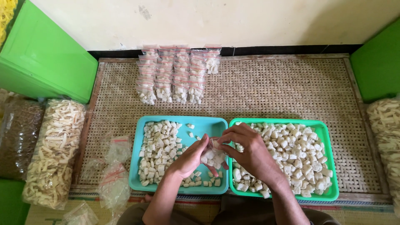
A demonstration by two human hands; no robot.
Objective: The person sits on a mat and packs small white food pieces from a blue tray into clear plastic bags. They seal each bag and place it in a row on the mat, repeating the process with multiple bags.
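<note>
small bag (213, 156) mostly hidden by hands, right-hand snack bag (385, 133) cut off

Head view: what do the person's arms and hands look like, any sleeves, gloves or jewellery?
Both forearms are bare to the frame's bottom edge, with no sleeves in view. The left hand and right hand wear no gloves; no rings, watch or bands are visible.

Beyond the blue tray (208, 123), rows of small filled clear bags (175, 74) with red zip strips are lying against the wall. Above the tray's right edge, a small clear bag (213, 155) of white cubes is sitting between both hands. Left of the tray, empty clear bags (113, 175) are lying, and farther left a big clear sack of pale sticks (53, 152) is resting
</note>
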